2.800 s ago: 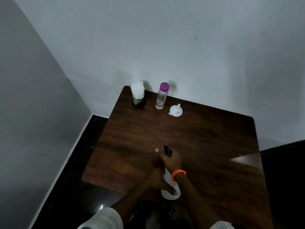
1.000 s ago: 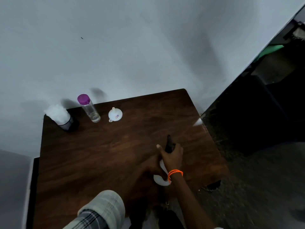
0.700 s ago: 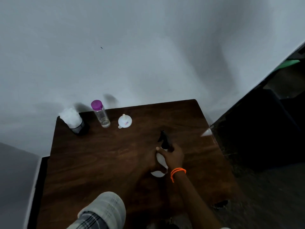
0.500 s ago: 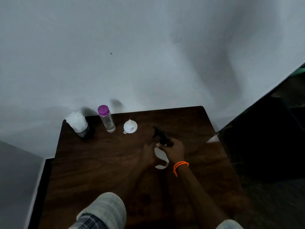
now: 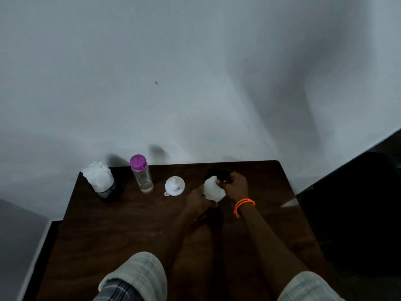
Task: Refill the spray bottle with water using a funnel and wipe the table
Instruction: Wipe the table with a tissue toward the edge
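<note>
Head view: both hands clamped on white spray bottle near far right of dark wood bench. Left hand grips bottle body low down; right hand, orange bands on wrist, wraps black sprayer top. White funnel sits upside down just left of bottle. Further left: clear bottle w/ purple cap, then black holder w/ white tissues, by wall.

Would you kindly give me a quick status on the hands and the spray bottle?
Left hand holds spray bottle body. Right hand grips its black head. Funnel beside it, unused. Nothing in the way.
</note>
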Demonstrator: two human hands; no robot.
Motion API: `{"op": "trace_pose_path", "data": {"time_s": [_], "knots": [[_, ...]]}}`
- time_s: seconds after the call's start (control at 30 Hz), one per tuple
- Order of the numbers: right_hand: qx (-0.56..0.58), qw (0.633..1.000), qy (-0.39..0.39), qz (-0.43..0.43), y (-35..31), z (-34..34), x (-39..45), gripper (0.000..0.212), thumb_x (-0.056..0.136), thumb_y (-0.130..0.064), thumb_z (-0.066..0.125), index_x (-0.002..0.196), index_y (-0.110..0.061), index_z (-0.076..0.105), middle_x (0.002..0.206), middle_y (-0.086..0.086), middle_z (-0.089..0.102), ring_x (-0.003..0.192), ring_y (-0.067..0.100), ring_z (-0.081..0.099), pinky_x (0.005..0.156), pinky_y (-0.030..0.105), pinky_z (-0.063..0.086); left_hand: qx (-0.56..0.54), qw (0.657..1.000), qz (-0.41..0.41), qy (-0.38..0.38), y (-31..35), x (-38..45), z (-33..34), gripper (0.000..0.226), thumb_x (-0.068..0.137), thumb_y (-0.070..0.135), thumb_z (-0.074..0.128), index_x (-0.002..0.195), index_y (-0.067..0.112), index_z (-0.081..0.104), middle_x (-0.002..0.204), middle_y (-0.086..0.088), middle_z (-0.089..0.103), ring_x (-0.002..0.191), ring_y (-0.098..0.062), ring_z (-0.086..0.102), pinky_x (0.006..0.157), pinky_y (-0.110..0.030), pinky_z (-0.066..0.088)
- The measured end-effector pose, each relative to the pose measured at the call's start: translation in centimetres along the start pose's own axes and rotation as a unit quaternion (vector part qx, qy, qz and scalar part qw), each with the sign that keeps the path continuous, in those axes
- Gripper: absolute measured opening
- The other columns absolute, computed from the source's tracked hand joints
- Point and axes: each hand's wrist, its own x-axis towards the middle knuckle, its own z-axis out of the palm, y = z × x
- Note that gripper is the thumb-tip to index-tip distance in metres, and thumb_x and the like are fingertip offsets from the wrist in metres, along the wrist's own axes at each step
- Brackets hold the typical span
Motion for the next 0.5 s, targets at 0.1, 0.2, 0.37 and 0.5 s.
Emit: {"op": "trace_pose_path", "data": {"time_s": [0.1,0.2,0.37,0.5], "knots": [[0.007,1.0,-0.003,0.008,-0.1,0.6,1.9,0.032,0.074,-0.003,0.086,0.104,-0.002,0.075,0.103,0.014,0.077,0.1,0.029,0.072,0.091,0.046,0.058,-0.058,0.998,-0.006,0.003,0.4,1.6,-0.3,0.096,0.035,0.036,0.091,0.126,0.027,0.063,0.113,0.006,0.072,0.103,-0.015,0.069,0.087,-0.038,0.061],[0.018,1.0,-0.005,0.01,-0.3,1.1,3.0,0.03,0.073,-0.001,0.086,0.101,-0.003,0.076,0.1,0.013,0.077,0.098,0.028,0.072,0.09,0.047,0.058,-0.085,0.996,-0.012,-0.004,0.4,3.2,-0.8,0.098,0.032,0.029,0.094,0.125,0.028,0.063,0.113,0.004,0.073,0.105,-0.018,0.07,0.087,-0.043,0.061],[0.047,0.999,0.0,0.012,-0.7,1.7,3.6,0.029,0.074,0.005,0.083,0.1,-0.005,0.076,0.099,0.012,0.076,0.099,0.028,0.072,0.091,0.044,0.058,-0.106,0.994,-0.001,-0.016,1.5,3.0,-1.1,0.101,0.031,0.022,0.091,0.127,0.024,0.062,0.113,0.0,0.073,0.106,-0.021,0.069,0.086,-0.044,0.061],[0.058,0.998,-0.004,0.006,-1.1,1.7,3.7,0.029,0.076,0.005,0.081,0.103,-0.003,0.075,0.099,0.011,0.074,0.097,0.024,0.07,0.089,0.039,0.056,-0.116,0.993,0.004,-0.027,-0.5,4.7,-0.5,0.103,0.034,0.026,0.093,0.13,0.034,0.059,0.118,0.005,0.072,0.112,-0.019,0.067,0.092,-0.047,0.059]]}}
